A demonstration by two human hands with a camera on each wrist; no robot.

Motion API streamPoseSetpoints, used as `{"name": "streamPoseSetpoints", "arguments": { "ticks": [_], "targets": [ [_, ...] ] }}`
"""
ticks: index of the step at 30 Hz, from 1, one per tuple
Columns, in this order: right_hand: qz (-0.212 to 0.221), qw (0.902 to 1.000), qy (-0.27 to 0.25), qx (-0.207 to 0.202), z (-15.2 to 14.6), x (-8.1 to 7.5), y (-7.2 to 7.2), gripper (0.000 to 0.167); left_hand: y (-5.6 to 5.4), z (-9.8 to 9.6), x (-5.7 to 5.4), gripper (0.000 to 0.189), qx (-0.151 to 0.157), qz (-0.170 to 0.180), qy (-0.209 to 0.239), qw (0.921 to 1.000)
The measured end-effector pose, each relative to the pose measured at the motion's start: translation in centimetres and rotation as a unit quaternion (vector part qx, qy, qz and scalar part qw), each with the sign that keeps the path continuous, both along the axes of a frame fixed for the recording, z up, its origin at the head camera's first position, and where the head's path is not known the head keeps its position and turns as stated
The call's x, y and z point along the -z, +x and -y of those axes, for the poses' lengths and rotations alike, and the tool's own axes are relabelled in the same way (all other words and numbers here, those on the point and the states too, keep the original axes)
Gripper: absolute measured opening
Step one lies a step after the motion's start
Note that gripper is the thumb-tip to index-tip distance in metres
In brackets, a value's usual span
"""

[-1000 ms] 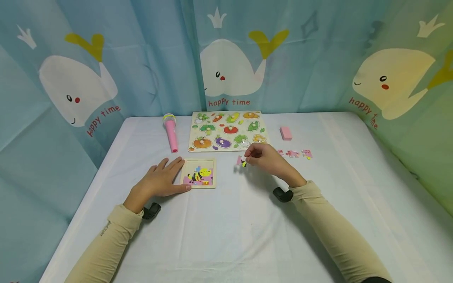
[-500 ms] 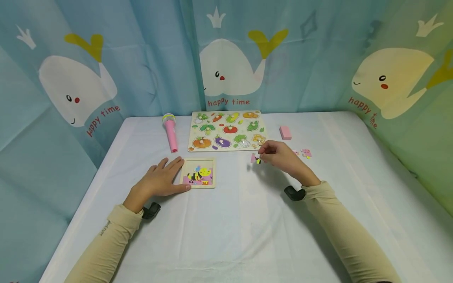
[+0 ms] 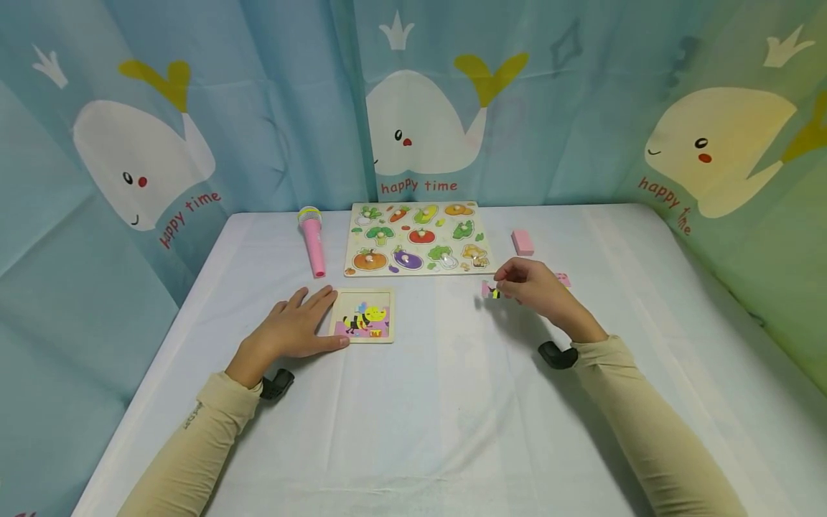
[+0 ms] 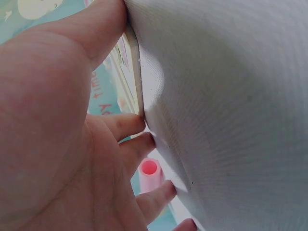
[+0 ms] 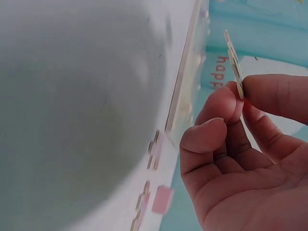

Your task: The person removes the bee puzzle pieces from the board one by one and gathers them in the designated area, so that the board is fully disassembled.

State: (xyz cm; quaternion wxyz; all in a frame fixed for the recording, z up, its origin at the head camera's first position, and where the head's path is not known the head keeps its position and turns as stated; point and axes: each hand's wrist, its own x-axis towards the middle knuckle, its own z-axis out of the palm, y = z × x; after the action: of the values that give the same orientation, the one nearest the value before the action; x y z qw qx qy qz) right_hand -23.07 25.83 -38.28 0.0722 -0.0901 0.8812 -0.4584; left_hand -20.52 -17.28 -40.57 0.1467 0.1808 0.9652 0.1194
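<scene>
A small square bee jigsaw puzzle (image 3: 365,323) in a wooden frame lies on the white table, partly filled. My left hand (image 3: 293,330) rests at its left side, fingers spread and fairly straight. Thumb and fingertips touch the frame edge (image 4: 137,91) in the left wrist view. To the right, my right hand (image 3: 539,293) pinches a pink, black and yellow puzzle piece (image 3: 491,289) above the table. The right wrist view shows this thin puzzle piece (image 5: 234,65) edge-on between thumb and finger. Other puzzle pieces (image 5: 155,150) lie beyond, mostly hidden behind the hand in the head view.
A wooden vegetable peg board (image 3: 416,240) lies at the back middle. Left of it is a pink toy microphone (image 3: 313,240). A pink block (image 3: 522,243) sits to the board's right. Whale-print curtains (image 3: 291,108) hang behind the table.
My right hand has moved rightward with the pinched puzzle piece, now covering most of the loose pieces on the table. My left hand and the framed puzzle have stayed still.
</scene>
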Motion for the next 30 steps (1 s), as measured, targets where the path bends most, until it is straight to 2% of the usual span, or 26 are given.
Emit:
{"name": "streamPoseSetpoints", "arguments": {
  "ticks": [13,22,30],
  "targets": [
    [0.012,0.998,0.053,0.032,-2.2,0.4,-0.2,0.021,-0.2,0.2,0.4,0.101,0.0,-0.002,0.002,1.0],
    [0.013,0.9967,0.078,0.014,-3.8,0.9,-0.4,0.016,-0.1,0.1,0.1,0.1,-0.001,0.001,0.005,1.0],
    [0.036,0.9951,0.092,0.007,-4.2,0.9,-0.4,0.015,-0.2,0.0,0.1,0.101,-0.002,0.004,0.003,1.0]
  ]
}}
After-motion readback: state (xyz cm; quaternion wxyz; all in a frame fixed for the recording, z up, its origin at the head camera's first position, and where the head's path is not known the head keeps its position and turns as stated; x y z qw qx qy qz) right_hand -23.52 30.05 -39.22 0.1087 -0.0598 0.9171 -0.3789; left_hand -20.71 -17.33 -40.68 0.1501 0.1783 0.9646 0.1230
